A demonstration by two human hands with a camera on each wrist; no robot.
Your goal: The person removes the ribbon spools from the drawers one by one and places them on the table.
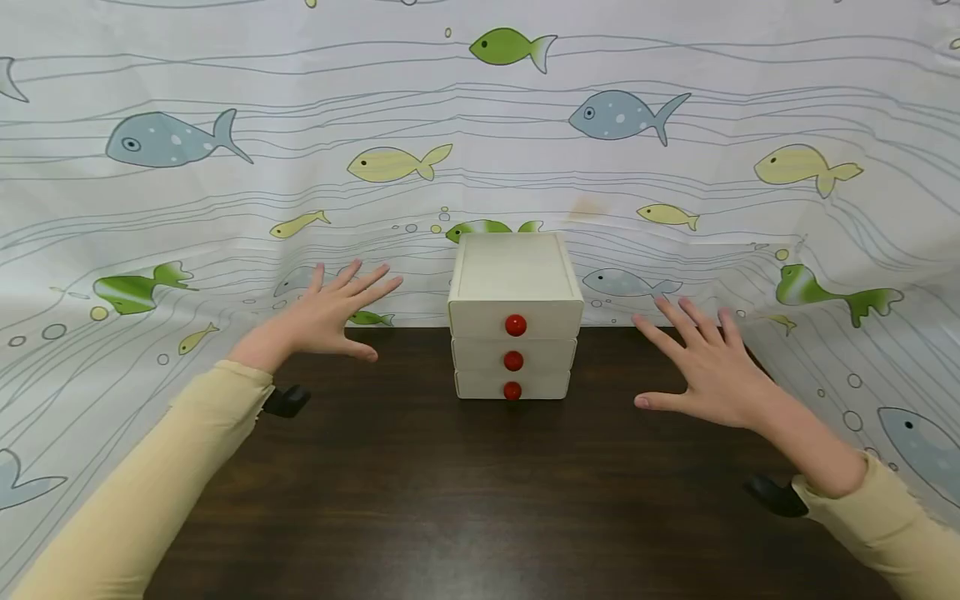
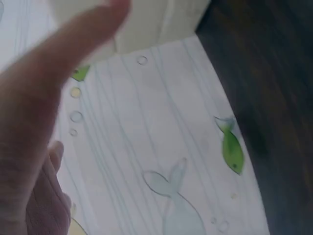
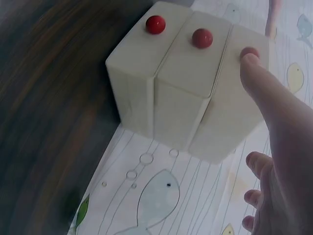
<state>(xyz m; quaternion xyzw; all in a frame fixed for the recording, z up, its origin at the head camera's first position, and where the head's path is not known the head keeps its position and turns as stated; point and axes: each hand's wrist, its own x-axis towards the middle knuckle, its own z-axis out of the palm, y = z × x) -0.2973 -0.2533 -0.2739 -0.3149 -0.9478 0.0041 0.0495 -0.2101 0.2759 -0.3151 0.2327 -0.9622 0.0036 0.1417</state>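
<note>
White three-drawer box (image 1: 517, 267) stands upright on dark brown table (image 1: 487, 500) | round red knobs (image 1: 515, 325) face person; long axis unclear | left hand (image 1: 324, 315), right hand (image 1: 711, 371): fingers spread, flanking box

I find 1 mini three-drawer chest (image 1: 516, 283), off-white, boxy, w/ plain flat top. Each drawer front has 1 round red knob (image 1: 515, 325), 3 total, in a vert. line. All drawers appear closed. Unit upright, front facing me, at far side of dark wood tabletop (image 1: 480, 500), approx. midway btwn my L hand (image 1: 324, 318) & R hand (image 1: 708, 371), apart from both.
</note>
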